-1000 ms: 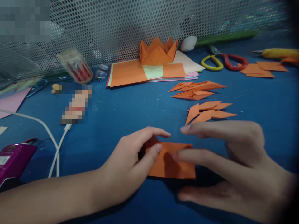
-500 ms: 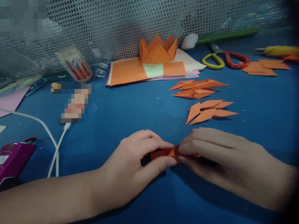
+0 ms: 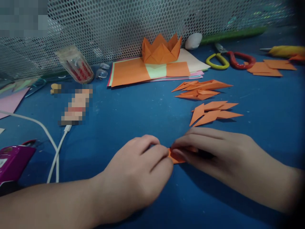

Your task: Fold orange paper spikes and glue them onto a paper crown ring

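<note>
My left hand (image 3: 135, 173) and my right hand (image 3: 214, 154) meet at the near middle of the blue table (image 3: 133, 111). Both press with closed fingers on a small folded orange paper (image 3: 175, 156), of which only a sliver shows between the fingertips. Just beyond my right hand lie several folded orange paper pieces (image 3: 213, 113), and a second group (image 3: 200, 89) lies farther back. An orange paper crown (image 3: 161, 49) stands on a stack of coloured paper sheets (image 3: 152, 71) at the back.
Scissors with yellow and red handles (image 3: 230, 60) and cut orange sheets (image 3: 269, 68) lie at the back right. A clear jar (image 3: 75, 65), a white cable (image 3: 56, 152) and a magenta box (image 3: 13, 160) are on the left. A perforated metal screen (image 3: 119, 25) closes the back.
The orange sheet lay flat under open fingers; both hands have folded it up and closed on it, and now press it flat to a narrow piece.
</note>
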The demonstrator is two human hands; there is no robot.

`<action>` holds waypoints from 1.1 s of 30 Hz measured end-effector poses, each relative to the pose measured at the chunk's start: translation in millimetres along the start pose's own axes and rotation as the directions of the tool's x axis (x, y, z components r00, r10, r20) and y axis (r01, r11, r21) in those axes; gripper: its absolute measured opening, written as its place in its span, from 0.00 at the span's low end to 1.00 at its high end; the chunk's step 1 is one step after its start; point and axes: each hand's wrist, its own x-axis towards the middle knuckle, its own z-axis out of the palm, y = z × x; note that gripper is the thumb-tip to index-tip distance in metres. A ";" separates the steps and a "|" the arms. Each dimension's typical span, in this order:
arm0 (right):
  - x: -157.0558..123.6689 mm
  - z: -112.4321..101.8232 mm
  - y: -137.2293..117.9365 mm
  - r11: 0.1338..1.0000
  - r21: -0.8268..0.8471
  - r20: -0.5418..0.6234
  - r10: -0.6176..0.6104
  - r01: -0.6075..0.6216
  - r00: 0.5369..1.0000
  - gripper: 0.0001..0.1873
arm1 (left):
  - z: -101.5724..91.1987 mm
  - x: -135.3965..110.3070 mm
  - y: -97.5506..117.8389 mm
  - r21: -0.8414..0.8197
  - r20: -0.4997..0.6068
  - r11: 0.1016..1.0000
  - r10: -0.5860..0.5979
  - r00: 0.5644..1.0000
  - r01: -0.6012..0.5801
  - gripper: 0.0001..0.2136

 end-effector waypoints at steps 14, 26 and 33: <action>-1.5 3.7 1.2 0.997 -0.042 -0.004 0.061 -0.062 0.998 0.16 | 0.8 -15.1 20.8 0.373 0.121 0.915 0.119 0.986 -0.156 0.23; -1.7 2.0 -1.7 0.996 -0.023 -0.006 0.084 -0.084 0.996 0.16 | -6.3 -10.1 17.8 0.364 0.220 0.905 0.147 0.964 -0.221 0.21; -1.7 1.7 -1.2 0.995 0.000 0.001 0.104 -0.104 0.995 0.15 | -5.5 -12.2 18.5 0.336 0.181 0.926 0.113 0.977 -0.169 0.18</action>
